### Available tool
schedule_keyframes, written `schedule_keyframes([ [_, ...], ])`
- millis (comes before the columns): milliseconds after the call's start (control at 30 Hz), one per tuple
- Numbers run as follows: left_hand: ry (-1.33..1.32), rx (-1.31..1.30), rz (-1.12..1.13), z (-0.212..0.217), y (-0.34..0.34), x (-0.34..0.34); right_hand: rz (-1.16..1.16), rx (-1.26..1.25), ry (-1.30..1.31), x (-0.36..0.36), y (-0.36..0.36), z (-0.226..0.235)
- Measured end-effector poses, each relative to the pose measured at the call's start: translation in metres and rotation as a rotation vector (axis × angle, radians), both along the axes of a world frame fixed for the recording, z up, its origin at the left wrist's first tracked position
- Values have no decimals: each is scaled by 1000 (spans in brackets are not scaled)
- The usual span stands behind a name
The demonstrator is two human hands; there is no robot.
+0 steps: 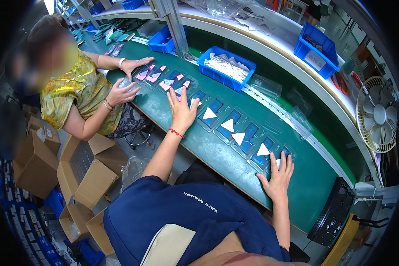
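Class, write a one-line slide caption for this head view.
Both hands, left and right, rest flat on clear trays along a green belt.

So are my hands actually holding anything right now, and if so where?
Nothing is held. The left hand lies flat on a clear tray, and the right hand rests fingers-down on the end tray.

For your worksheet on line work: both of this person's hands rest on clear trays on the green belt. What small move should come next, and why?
Probably lift the right hand and left hand off the end trays: each of the blue-card trays between them already carries a white triangle.
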State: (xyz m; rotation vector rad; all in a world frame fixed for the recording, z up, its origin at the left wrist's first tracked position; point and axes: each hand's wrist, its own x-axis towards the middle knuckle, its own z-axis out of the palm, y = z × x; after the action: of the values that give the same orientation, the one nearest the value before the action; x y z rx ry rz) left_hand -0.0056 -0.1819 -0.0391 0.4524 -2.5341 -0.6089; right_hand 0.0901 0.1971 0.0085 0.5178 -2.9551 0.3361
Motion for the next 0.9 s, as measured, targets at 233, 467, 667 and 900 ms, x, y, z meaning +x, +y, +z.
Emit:
schedule_keyframes([
  [233, 38, -44, -35, 11, 28, 21, -18, -3, -30, -6, -27, -2],
  [467, 29, -10, -139, 19, 58, 41, 4, -30, -28, -13, -63, -8],
  [667, 156, -69, -281, 19, 64, 45, 47, -96, 3, -34, -107, -15],
  [900, 290, 35, -533, 42, 107, 48, 32, -197, -27, -54, -133, -18],
])
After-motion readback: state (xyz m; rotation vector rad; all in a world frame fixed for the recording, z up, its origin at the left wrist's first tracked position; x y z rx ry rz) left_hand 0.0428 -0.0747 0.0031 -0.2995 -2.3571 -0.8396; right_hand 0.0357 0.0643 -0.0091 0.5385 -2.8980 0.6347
